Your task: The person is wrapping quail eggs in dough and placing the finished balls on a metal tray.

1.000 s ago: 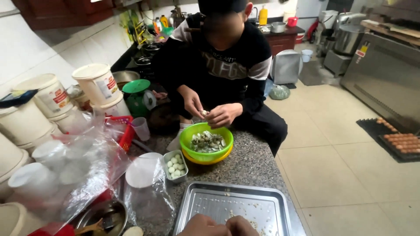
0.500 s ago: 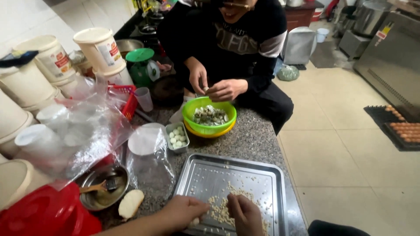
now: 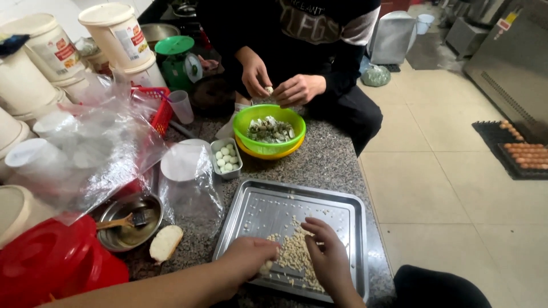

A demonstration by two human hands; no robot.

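Left hand [image 3: 246,259] curled over the near edge of the tray [image 3: 342,206], fingers bent, grip closed on a small pale egg [image 3: 266,266] at the fingertips. Right hand [image 3: 327,256] just beside, fingers spread and resting down on the pile of shells [image 3: 294,254]; grip released, nothing seen held inside. Both hands close together, almost touching, above the same pile.

Shells lying in the near middle of the tray, with single bits scattered toward the far corners. Tray metal, rectangular, flat on the speckled stone table [image 3: 337,159].

Beyond the tray, a green bowl [image 3: 245,122] set inside a yellow bowl [image 3: 268,154], filled with small speckled eggs and shell. Just left of the bowls, a small rectangular tub [image 3: 217,166] with peeled white eggs [image 3: 226,158]. Over the green bowl, two hands of another person [image 3: 297,88], seated opposite in a dark top, holding one small egg between them.

Left of the tray, a clear plastic bag [image 3: 191,188] over a white-lidded cup. Near to it, a round steel bowl [image 3: 123,234] with a brush [image 3: 123,221] lying inside, and a piece of bread [image 3: 165,243] touching the bowl's rim on the table. At the near left corner, a red lid [image 3: 51,262].

Farther left, a big crumpled clear bag [image 3: 91,148] over white cups, large white buckets [image 3: 117,34] behind, a red basket [image 3: 160,108], a clear cup [image 3: 181,106] and a green scale [image 3: 178,60].

On the floor at far right, a dark tray of brown eggs [image 3: 522,151].
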